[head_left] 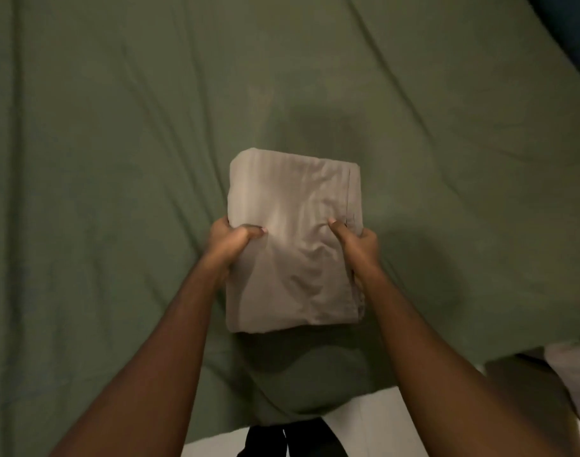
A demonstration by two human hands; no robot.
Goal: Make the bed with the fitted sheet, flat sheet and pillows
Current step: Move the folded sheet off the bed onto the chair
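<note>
Holding folded sheet [293, 258] just above spread fitted sheet [117, 143], clenched on both long edges with left grip [233, 240] and right grip [356, 243], equally near. Lying lengthwise away from body; probably needs unfolding next.

Nothing here can be read: no words, labels, brand marks or numbers; the folded beige sheet [293, 245] carries only faint woven stripes and a stitched hem; the green sheet [117, 133] beneath it is plain, creased cloth.
</note>
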